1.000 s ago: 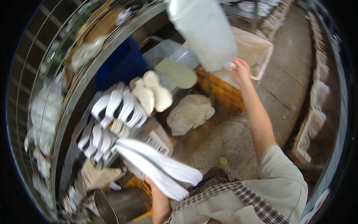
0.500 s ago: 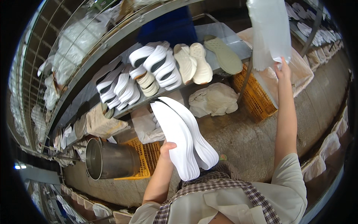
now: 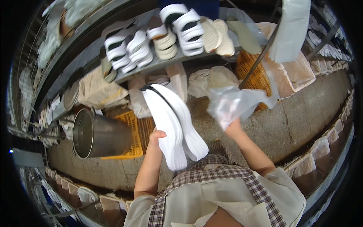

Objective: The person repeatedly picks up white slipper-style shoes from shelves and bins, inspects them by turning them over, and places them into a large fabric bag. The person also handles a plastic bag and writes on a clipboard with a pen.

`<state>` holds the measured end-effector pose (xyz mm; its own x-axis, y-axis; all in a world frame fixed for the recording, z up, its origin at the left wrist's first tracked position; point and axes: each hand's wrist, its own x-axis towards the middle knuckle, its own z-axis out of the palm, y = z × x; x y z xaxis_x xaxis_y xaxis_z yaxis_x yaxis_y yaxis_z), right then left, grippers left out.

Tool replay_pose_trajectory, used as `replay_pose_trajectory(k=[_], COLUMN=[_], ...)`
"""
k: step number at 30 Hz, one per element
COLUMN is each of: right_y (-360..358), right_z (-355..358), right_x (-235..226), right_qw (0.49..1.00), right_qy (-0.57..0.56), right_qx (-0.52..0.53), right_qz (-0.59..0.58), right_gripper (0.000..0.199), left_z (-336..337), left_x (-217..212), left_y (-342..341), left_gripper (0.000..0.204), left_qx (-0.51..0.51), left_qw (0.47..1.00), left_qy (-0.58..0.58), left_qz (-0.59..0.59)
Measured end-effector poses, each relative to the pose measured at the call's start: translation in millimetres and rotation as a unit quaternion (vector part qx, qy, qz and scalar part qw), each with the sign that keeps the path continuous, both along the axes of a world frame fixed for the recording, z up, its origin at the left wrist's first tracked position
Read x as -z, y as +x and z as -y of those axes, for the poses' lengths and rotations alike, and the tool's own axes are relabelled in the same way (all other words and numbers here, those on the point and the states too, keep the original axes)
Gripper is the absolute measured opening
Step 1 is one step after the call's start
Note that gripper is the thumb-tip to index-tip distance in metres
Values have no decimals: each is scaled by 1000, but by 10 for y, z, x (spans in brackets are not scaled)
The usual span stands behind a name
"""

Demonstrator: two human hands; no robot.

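Note:
My left hand (image 3: 155, 137) is closed around a pair of white shoe soles (image 3: 166, 121), its thumb lying across the near sole. The soles stand side by side, with a dark strip showing at their far end. To their right, my right hand (image 3: 231, 128) has a clear plastic bag (image 3: 245, 101). The film covers its fingers, and I cannot tell whether they are inside the bag or behind it. A hanging stack of plastic bags (image 3: 292, 32) is beyond, at the upper right.
Several white and cream soles (image 3: 189, 32) sit in stacks on a metal shelf (image 3: 159, 64) ahead. A steel bucket (image 3: 102, 134) stands at the left by a yellow crate (image 3: 132, 138). Another yellow crate (image 3: 251, 75) and a lined bin (image 3: 298, 75) stand at the right.
My right hand has come down and inward from the hanging stack, bringing a single plastic bag close to the soles. My left hand still holds the soles. The view has shifted.

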<state>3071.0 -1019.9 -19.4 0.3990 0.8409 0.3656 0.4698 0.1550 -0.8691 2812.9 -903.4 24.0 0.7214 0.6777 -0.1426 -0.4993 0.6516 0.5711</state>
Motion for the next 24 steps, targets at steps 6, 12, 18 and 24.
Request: replay_pose_trajectory(k=[6,12,18,24], right_y=[-1311,-1967,-1813,-2780], right_z=[-466,-354,-590,-1304], right_x=[-643,-731,-431,309], right_qw=[908,869,832,738], right_qy=[-40,-1,-246,-313], right_qx=[-313,-442,-419,-593], right_qz=[274,221,-268,-82], right_gripper=[30,25,24,46], left_z=[111,352,949,1456], left_x=[-4,-225,-813,-833], left_y=[-905,-2084,-3073,-3277], left_gripper=[66,48,33,35], left_qx=[20,-181,-407,-555], left_qw=[997,975,897,820], left_qy=[-66,-22,-123,-77], left_qz=[13,-129,-125,-114])
